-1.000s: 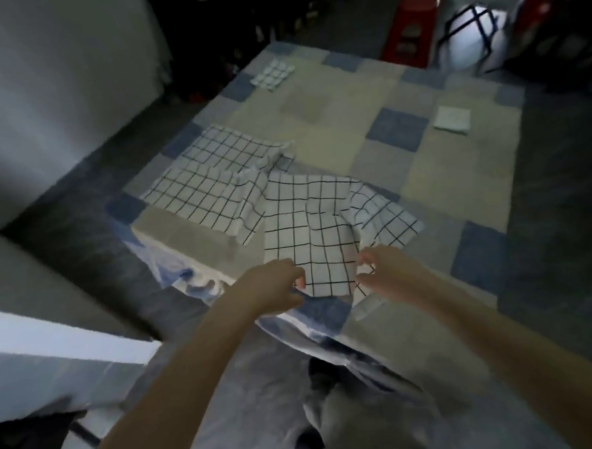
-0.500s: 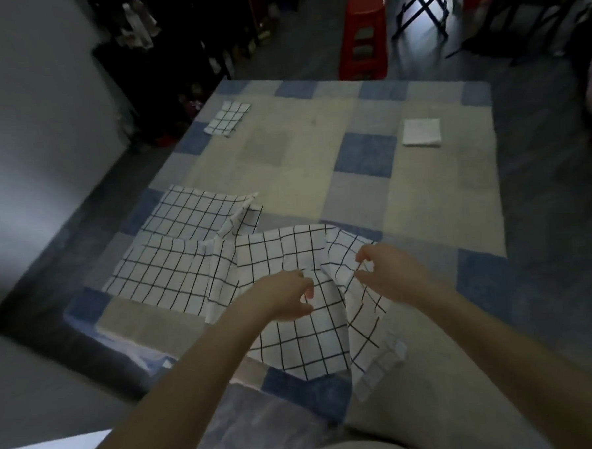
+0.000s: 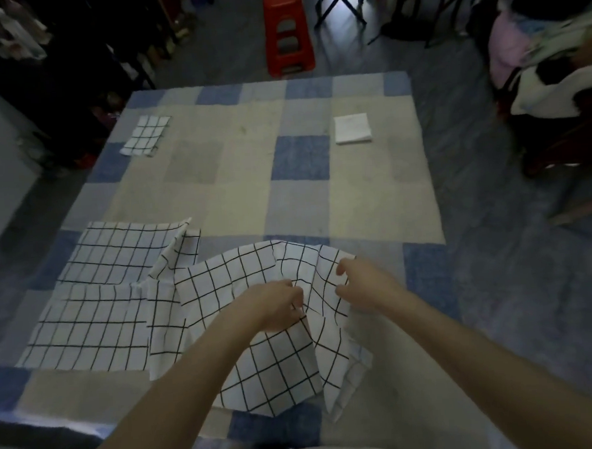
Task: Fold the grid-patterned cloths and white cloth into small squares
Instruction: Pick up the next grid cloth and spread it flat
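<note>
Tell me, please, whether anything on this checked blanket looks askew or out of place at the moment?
Only the grid cloth that the left hand and right hand are gripping: it is rumpled, with a loose corner trailing at the near right. The folded grid square and white square lie flat and tidy.

Beyond the grid cloth (image 3: 258, 315) under my hands, the checked tabletop (image 3: 244, 179) lies bare; a spread grid cloth (image 3: 96, 300) blocks its left side.

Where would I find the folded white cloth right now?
In the head view, the folded white cloth lies far right on the patchwork mat, beside a blue square.
</note>
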A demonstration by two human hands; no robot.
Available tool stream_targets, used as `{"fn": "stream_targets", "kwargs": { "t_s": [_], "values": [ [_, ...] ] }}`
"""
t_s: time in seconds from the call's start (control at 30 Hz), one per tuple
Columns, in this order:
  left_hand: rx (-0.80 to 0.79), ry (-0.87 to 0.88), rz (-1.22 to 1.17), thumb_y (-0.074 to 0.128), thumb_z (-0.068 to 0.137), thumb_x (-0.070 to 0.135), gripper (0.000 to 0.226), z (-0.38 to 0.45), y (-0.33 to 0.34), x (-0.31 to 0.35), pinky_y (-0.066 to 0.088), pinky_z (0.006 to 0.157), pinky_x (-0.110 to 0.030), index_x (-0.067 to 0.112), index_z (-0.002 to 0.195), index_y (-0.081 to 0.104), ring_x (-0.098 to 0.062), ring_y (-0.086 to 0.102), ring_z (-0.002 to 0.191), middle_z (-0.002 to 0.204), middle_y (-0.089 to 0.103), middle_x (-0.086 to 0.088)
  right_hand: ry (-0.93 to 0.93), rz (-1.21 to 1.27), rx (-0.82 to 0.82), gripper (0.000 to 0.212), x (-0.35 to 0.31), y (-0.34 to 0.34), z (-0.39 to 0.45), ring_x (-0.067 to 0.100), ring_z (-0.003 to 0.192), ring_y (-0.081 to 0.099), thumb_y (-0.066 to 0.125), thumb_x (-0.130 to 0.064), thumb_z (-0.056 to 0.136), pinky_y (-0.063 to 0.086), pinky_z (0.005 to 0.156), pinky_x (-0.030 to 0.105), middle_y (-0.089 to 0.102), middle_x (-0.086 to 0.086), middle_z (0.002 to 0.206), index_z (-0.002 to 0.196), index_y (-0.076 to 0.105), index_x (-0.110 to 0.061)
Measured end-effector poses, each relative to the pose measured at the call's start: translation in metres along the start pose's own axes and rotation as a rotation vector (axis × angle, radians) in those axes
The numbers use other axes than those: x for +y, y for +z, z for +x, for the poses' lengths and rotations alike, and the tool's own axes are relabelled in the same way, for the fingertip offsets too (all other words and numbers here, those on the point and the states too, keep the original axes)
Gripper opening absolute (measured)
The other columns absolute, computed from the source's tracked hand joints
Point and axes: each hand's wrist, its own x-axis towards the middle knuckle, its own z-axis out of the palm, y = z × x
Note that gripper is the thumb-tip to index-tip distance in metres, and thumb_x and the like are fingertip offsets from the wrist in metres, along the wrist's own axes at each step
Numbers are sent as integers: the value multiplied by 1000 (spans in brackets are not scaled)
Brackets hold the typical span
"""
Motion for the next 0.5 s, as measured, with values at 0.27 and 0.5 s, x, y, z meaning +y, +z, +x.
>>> {"fn": "stream_targets", "kwargs": {
  "t_s": [0.27, 0.5],
  "values": [
    [168, -26, -118, 49, 96, 36, 51, -21, 28, -40, 45, 99, -37, 26, 143, 32, -17, 41, 127, 149, 29, 5, 8, -153, -93, 26, -8, 20, 9, 25, 98, 61, 52, -22, 89, 53, 82, 35, 61, 8, 114, 109, 64, -14],
    [293, -93, -184, 50, 93, 37, 75, -22, 55, -49, 40, 104, -42, 22, 152, 6, -24, 29, 138, 156, 17, 0, 21, -134, -71, 24, -1, 21, 12, 23, 95, 62, 55, -22, 88, 53, 81, 33, 64, 7, 110, 106, 66, -11]
  ]
}}
